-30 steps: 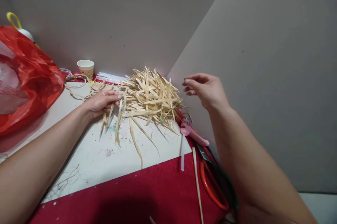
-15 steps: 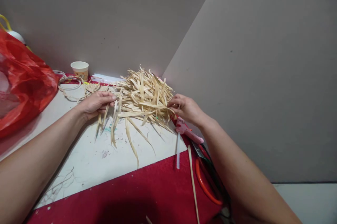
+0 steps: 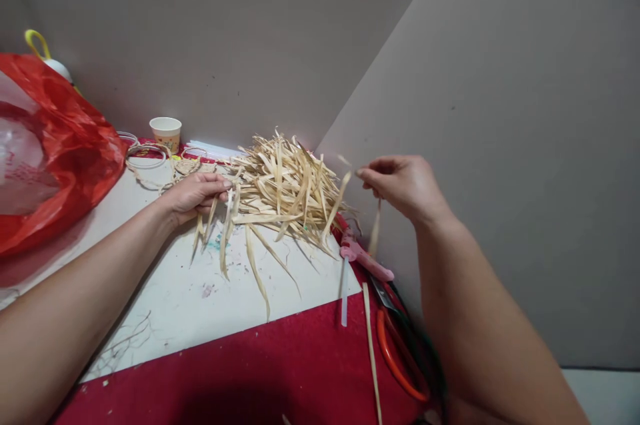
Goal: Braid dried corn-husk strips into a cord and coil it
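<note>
A loose pile of pale, dry straw-like strips (image 3: 290,185) lies at the back of the table. At its left edge, my left hand (image 3: 203,193) is closed, with the fingers pinched around several flat straw strips (image 3: 229,232) whose ends hang down over the white surface. Up and to the right of the pile, my right hand (image 3: 404,188) is raised in front of the wall. Its thumb and fingers pinch a straw strip (image 3: 375,232), which hangs below the hand and looks blurred.
Below my right hand lies a pink glue gun (image 3: 367,258) with a clear stick, beside orange-handled scissors (image 3: 400,365). A paper cup (image 3: 166,134), wire-like rings (image 3: 147,155) and clear sticks (image 3: 215,148) stand or lie along the back. A red plastic bag (image 3: 85,145) fills the left side.
My right hand has moved up and to the right, away from the pile, drawing a straw strip with it. My left hand keeps its grip, and the view has shifted slightly.
</note>
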Available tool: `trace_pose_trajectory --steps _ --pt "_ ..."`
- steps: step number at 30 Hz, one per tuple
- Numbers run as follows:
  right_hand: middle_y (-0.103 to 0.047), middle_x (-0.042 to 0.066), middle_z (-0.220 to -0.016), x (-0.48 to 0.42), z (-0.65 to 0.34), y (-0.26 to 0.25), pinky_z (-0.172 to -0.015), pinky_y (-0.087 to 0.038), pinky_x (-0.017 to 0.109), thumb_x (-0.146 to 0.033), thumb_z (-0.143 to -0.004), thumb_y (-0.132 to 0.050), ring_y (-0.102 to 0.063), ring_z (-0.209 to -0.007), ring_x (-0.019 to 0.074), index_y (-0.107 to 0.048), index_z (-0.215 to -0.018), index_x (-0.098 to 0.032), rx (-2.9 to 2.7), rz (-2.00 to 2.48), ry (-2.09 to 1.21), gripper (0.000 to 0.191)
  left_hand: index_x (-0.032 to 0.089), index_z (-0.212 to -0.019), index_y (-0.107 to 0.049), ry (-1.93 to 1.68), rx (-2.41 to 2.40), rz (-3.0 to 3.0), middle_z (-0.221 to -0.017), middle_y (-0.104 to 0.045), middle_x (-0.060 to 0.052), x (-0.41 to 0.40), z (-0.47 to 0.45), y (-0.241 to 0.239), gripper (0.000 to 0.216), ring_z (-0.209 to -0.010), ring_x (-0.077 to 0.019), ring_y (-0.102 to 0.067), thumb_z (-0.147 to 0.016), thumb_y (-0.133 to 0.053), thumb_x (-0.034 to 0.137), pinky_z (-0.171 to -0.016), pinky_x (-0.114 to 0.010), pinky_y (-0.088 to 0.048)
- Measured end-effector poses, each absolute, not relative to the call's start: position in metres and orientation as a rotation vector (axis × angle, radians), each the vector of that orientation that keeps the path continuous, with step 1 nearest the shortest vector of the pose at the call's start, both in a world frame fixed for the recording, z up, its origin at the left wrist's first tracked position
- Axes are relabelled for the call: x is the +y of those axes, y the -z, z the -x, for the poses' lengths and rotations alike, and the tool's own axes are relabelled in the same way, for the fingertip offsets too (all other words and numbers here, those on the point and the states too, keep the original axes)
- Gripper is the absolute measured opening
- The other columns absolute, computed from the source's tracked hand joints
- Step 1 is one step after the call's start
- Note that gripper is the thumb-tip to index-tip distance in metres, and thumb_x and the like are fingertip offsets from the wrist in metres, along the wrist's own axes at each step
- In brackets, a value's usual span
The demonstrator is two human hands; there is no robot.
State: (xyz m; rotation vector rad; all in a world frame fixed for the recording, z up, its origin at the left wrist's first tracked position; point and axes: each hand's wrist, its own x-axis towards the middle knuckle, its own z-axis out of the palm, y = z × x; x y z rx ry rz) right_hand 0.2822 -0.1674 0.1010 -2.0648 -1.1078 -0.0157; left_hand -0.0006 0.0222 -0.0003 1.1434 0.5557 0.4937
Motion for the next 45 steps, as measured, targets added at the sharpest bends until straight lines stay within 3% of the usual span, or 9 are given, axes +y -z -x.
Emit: trace_pose_trajectory --steps 6,11,17,22,29,34,38,42,45 --pt "-0.065 0.001 -0.057 -0.171 -0.271 -0.104 -0.042 -0.038 0.021 -0.025 -0.070 -0.071 -0.052 -0.045 0.0097 -0.067 -0.064 -0.018 -0.965 1.838 0.085 0.010 0.010 -0.066 -0.061 -0.514 0.575 -1.110 -0.058 -0.062 -0.001 0.016 0.000 -0.005 0.016 -0.033 0.0013 -0.025 -0.073 -0.076 0.014 -0.033 -0.012 -0.015" --pt "-0.066 0.000 -0.060 -0.168 -0.210 -0.087 -0.043 -0.040 0.018 -0.029 -0.066 -0.082 -0.054 -0.046 0.0078 -0.070 -0.076 -0.019 -0.935 1.471 -0.435 0.018 0.010 -0.065 -0.061 -0.562 0.560 -1.081 -0.058 -0.063 -0.001 0.012 0.000 -0.008 0.017 -0.033 0.0012 -0.025 -0.075 -0.074 0.014 -0.033 -0.014 -0.014" --pt "-0.063 -0.002 -0.056 -0.136 -0.129 -0.040 -0.042 -0.038 0.017 -0.044 -0.067 -0.083 -0.051 -0.042 0.0059 -0.060 -0.065 -0.017 -0.876 1.303 -0.976 0.035 0.010 -0.071 -0.062 -0.632 0.520 -1.057 -0.065 -0.068 -0.003 0.014 -0.002 -0.003 0.015 -0.033 0.0014 -0.027 -0.075 -0.075 0.016 -0.033 -0.014 -0.014" --pt "-0.063 -0.003 -0.056 -0.100 -0.104 -0.019 -0.041 -0.035 0.018 -0.042 -0.067 -0.080 -0.050 -0.043 0.0061 -0.057 -0.064 -0.017 -0.793 1.285 -0.931 0.034 0.011 -0.072 -0.059 -0.684 0.500 -1.009 -0.058 -0.063 0.000 0.018 0.000 -0.004 0.013 -0.032 0.0011 -0.027 -0.082 -0.068 0.013 -0.032 -0.013 -0.015" --pt "-0.062 -0.005 -0.060 -0.064 -0.097 -0.040 -0.043 -0.039 0.016 -0.020 -0.075 -0.065 -0.052 -0.046 0.0055 -0.057 -0.074 -0.019 -0.776 1.281 -0.789 0.008 0.010 -0.073 -0.057 -0.752 0.468 -0.903 -0.058 -0.062 -0.001 0.023 0.004 -0.005 0.015 -0.031 0.0017 -0.026 -0.088 -0.060 0.010 -0.032 -0.012 -0.014" --pt "-0.064 -0.003 -0.073 -0.043 -0.112 -0.079 -0.043 -0.039 0.016 -0.018 -0.079 -0.058 -0.053 -0.051 0.0053 -0.048 -0.076 -0.021 -0.770 1.205 -0.796 0.011 0.012 -0.072 -0.055 -0.728 0.417 -0.793 -0.060 -0.060 0.001 0.029 0.010 -0.009 0.019 -0.031 0.0017 -0.027 -0.091 -0.056 0.010 -0.032 -0.012 -0.014" --pt "-0.058 -0.003 -0.065 -0.030 -0.127 -0.105 -0.038 -0.033 0.018 -0.019 -0.085 -0.054 -0.045 -0.048 0.0060 -0.046 -0.068 -0.022 -0.782 1.228 -0.868 0.019 0.010 -0.070 -0.056 -0.677 0.427 -0.737 -0.050 -0.047 0.006 0.033 0.016 -0.014 0.025 -0.031 0.0021 -0.025 -0.095 -0.054 0.015 -0.032 -0.011 -0.016" --pt "-0.046 -0.006 -0.056 -0.035 -0.117 -0.105 -0.034 -0.026 0.016 -0.015 -0.089 -0.053 -0.031 -0.040 0.0040 -0.044 -0.065 -0.022 -0.784 1.159 -1.017 0.026 0.010 -0.070 -0.054 -0.703 0.399 -0.711 -0.060 -0.059 0.002 0.034 0.021 -0.019 0.026 -0.032 0.0027 -0.029 -0.096 -0.051 0.013 -0.032 -0.011 -0.018" --pt "-0.049 -0.008 -0.056 -0.047 -0.105 -0.089 -0.032 -0.023 0.015 -0.020 -0.091 -0.055 -0.029 -0.037 0.0025 -0.051 -0.073 -0.020 -0.731 1.112 -1.129 0.018 0.010 -0.072 -0.054 -0.701 0.374 -0.730 -0.062 -0.060 0.002 0.033 0.023 -0.020 0.023 -0.032 0.0028 -0.030 -0.095 -0.052 0.011 -0.033 -0.010 -0.020"
